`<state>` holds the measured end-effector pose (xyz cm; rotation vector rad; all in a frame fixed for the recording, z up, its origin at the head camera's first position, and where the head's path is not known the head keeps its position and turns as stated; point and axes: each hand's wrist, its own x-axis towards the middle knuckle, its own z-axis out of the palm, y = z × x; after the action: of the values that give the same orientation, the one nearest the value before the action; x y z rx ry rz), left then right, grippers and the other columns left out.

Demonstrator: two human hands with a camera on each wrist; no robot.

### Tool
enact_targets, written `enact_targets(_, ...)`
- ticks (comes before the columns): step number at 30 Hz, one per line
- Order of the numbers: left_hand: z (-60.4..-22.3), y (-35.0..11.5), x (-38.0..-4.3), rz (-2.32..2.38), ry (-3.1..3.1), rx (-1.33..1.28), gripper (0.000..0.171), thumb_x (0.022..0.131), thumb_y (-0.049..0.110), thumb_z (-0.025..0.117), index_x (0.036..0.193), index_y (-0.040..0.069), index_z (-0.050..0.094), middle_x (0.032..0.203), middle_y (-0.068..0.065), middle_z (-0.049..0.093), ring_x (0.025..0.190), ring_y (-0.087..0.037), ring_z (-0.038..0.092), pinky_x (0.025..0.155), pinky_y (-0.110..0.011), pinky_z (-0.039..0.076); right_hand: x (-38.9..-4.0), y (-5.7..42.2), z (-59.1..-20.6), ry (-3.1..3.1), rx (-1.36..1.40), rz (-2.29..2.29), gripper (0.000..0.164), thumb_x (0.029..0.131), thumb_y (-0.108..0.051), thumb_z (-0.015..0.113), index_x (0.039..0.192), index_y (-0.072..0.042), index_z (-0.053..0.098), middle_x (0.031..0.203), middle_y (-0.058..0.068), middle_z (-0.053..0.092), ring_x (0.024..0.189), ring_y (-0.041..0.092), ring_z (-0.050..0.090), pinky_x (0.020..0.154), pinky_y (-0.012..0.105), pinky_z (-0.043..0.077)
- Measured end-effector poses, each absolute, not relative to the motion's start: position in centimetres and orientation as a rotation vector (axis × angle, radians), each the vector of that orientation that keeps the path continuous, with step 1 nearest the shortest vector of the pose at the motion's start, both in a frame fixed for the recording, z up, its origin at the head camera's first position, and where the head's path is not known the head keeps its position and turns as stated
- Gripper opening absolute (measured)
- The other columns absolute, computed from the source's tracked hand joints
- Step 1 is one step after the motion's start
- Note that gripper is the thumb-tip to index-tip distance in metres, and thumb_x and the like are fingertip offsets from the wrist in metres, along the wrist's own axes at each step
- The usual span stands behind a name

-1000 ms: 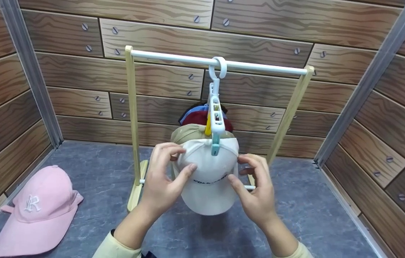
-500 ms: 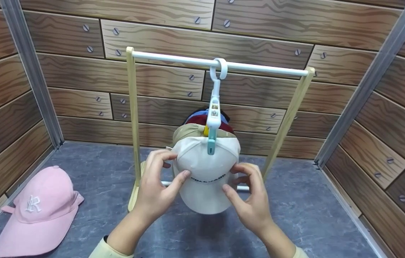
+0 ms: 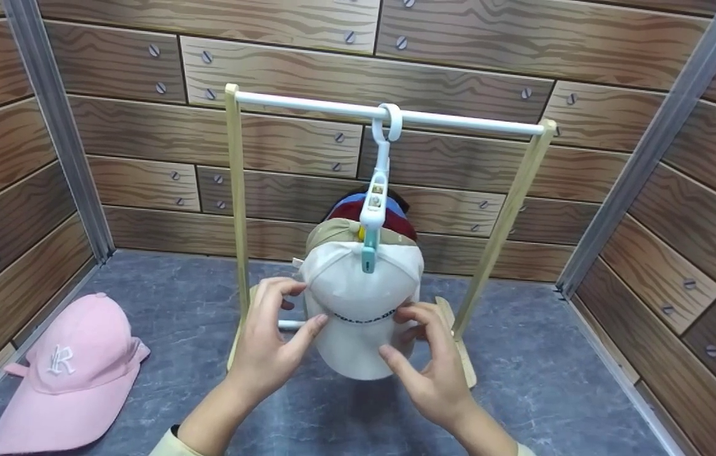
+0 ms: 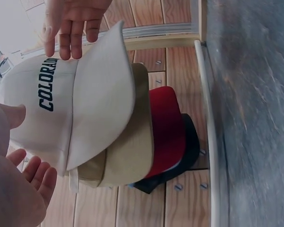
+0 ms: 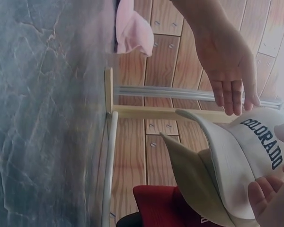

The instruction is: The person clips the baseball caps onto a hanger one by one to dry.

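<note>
A white baseball cap (image 3: 361, 285) lettered COLORADO hangs front-on from a teal clip (image 3: 368, 253) on a white hanger (image 3: 375, 196). My left hand (image 3: 272, 339) is at the cap's left side, fingers spread and loosely bent, thumb near the crown's lower edge. At the other side my right hand (image 3: 430, 364) has its fingertips by the brim's edge, the thumb over the brim. In the left wrist view the right fingers hang fairly straight beside the brim. Behind the white cap hang a tan cap (image 4: 130, 151), a dark red cap (image 4: 166, 127) and a dark cap (image 4: 191, 142).
A rack with a white rail (image 3: 307, 104) and wooden posts (image 3: 235, 190) carries the hanger. On the grey tabletop (image 3: 560, 380) at the left lies a pink cap (image 3: 73, 367). Wood-patterned walls (image 3: 459, 50) enclose the sides and back.
Both hands have moved down and left a little along the white cap, the right one from the crown toward the brim. The hanger's front end and clip have swung slightly left.
</note>
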<state>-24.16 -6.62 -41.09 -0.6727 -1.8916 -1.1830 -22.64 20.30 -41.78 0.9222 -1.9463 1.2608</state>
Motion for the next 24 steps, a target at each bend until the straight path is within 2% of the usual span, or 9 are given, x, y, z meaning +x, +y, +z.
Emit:
enact_targets(10, -42.2, -8.4, -23.9, -1.15, -1.99, -0.622, 0.043, 0.097, 0.014, 0.089, 0.132, 0.007, 0.065, 0.131, -0.003, 0.064, 0.115, -0.02, 0.063, 0.094, -0.043, 0.058, -21.4, 18.7, -42.5, -2.003, 0.983, 1.247, 0.053, 0.093, 0.001, 0.085, 0.14, -0.004, 0.061, 0.131, 0.01, 0.062, 0.112, 0.026, 0.062, 0.085, 0.037, 0.058)
enact_targets(24, -43.1, -11.2, -23.7, -1.094, -2.068, -0.526, 0.045, 0.097, 0.015, 0.089, 0.133, 0.005, 0.065, 0.134, -0.007, 0.065, 0.109, -0.021, 0.064, 0.092, -0.047, 0.057, -20.4, 15.6, -43.6, -1.963, 1.176, 1.194, 0.059, 0.094, -0.005, 0.087, 0.144, 0.0, 0.057, 0.135, 0.014, 0.059, 0.104, 0.026, 0.063, 0.086, 0.035, 0.059)
